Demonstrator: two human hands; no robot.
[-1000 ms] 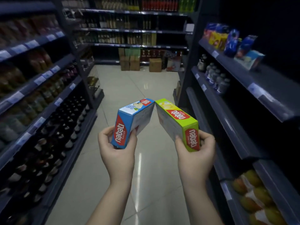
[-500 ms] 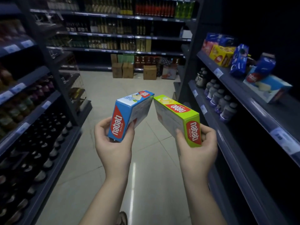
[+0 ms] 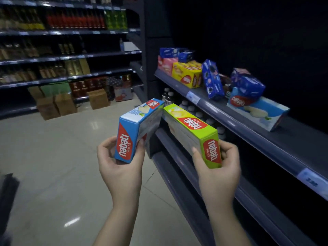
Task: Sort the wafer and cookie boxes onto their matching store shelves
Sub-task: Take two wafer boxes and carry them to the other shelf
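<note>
Overhead, cookie boxes [image 3: 212,79] on shelf [image 3: 276,139]

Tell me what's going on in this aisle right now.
A person stands in a dim store aisle holding two Nabati wafer boxes. The left hand grips the blue Nabati box and the right hand grips the green Nabati box, their far ends nearly meeting. Neither is shelved yet. On the snack shelf to the right lie a matching blue Nabati carton, Oreo boxes and yellow boxes.
</note>
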